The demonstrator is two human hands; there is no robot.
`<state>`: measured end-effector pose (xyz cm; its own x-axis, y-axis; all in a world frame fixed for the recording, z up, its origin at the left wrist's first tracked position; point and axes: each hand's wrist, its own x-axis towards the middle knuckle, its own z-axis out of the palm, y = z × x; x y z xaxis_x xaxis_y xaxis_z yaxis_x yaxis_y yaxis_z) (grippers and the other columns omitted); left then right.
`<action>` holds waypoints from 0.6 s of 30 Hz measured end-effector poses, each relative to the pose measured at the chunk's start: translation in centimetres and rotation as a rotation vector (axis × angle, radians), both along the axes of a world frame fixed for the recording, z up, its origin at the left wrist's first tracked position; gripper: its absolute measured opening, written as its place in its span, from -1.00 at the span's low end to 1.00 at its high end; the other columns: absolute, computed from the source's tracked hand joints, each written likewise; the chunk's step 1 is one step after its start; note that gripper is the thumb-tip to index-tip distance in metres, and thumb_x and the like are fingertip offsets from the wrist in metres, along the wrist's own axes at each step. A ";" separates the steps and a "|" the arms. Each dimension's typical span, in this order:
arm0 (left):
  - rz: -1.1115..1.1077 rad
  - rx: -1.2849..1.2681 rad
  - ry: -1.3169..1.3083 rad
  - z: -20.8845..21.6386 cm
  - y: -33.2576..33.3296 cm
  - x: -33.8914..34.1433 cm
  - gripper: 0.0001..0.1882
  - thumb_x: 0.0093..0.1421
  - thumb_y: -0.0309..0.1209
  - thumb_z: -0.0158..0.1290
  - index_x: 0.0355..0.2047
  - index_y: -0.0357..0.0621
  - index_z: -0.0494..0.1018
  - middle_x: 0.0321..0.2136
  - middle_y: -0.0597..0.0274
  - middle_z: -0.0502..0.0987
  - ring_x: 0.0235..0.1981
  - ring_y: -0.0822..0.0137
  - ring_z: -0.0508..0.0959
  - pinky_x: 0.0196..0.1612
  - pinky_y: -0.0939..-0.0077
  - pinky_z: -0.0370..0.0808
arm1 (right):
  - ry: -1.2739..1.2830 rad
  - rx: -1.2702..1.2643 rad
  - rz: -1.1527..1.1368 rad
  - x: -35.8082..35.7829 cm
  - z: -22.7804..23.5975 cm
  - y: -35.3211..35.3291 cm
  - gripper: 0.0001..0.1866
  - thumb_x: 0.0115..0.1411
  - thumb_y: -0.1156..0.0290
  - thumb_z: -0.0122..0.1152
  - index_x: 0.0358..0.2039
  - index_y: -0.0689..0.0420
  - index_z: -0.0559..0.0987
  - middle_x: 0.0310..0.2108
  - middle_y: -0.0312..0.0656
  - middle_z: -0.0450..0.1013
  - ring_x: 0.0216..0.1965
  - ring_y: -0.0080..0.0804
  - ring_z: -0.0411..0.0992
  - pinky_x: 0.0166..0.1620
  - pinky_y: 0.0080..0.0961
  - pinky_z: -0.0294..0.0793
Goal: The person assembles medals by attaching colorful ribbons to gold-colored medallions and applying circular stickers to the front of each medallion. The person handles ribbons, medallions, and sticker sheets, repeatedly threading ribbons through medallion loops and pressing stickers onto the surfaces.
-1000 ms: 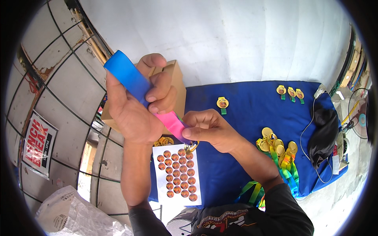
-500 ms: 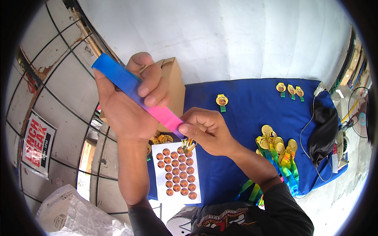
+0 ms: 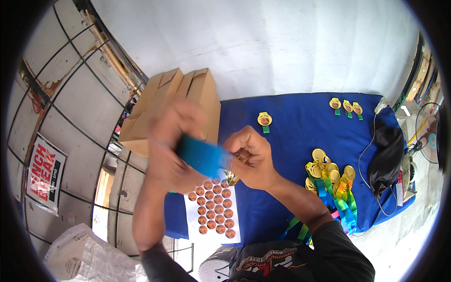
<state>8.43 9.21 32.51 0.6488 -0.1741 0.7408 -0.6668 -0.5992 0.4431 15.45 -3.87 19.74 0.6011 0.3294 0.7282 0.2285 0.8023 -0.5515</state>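
Observation:
A blue medal ribbon (image 3: 202, 155) runs between my two hands above the table's left part. My left hand (image 3: 174, 141) is smeared by motion, with the ribbon across its fingers and gripped there. My right hand (image 3: 251, 152) pinches the ribbon's other end, its fingers curled. Just below that pinch hangs a shiny gold medal (image 3: 230, 178), partly hidden by the hand. Under my hands lies a white sheet of round orange-and-dark stickers (image 3: 213, 209), its upper edge partly covered.
Finished-looking gold medals (image 3: 264, 119) with green ribbon lie on the blue tablecloth (image 3: 291, 122); several more medals (image 3: 331, 171) are heaped at right. Cardboard boxes (image 3: 202, 94) stand at back left. A black cloth bag (image 3: 386, 155) and cable lie at the right edge.
My left hand has dropped toward my right hand and turned. The ribbon, earlier stretched long with blue and pink showing, now shows a short blue span. My right hand has barely shifted.

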 end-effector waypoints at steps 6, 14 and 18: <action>0.142 0.725 -0.181 -1.8 0.6 -0.5 -0.58 -0.17 -0.14 0.39 -0.46 -0.03 0.40 -0.73 0.32 0.38 -0.77 0.27 0.45 -0.66 0.39 0.37 | -0.229 -0.094 -0.133 0.8 -0.7 -0.9 -0.87 0.22 0.60 0.39 -0.32 0.25 0.55 -0.41 -0.17 0.58 -0.40 -0.57 0.58 -0.37 -0.62 0.52; -0.004 0.601 -0.080 -0.7 1.6 -1.2 -0.49 -0.18 -0.06 0.42 -0.47 -0.11 0.38 -0.71 0.30 0.40 -0.74 0.24 0.47 -0.62 0.41 0.41 | -0.345 -0.170 -0.033 1.2 0.1 -2.2 -0.92 0.20 0.66 0.35 -0.28 0.32 0.64 -0.25 -0.01 0.59 -0.28 -0.43 0.58 -0.25 -0.54 0.53; -0.117 0.487 -0.013 -0.5 2.2 -1.3 -0.49 -0.09 -0.03 0.40 -0.46 -0.13 0.39 -0.71 0.27 0.39 -0.72 0.22 0.47 -0.62 0.39 0.40 | -0.279 -0.216 0.038 1.1 -0.1 -2.5 -0.89 0.19 0.65 0.35 -0.26 0.32 0.62 -0.26 -0.03 0.58 -0.28 -0.45 0.57 -0.24 -0.55 0.52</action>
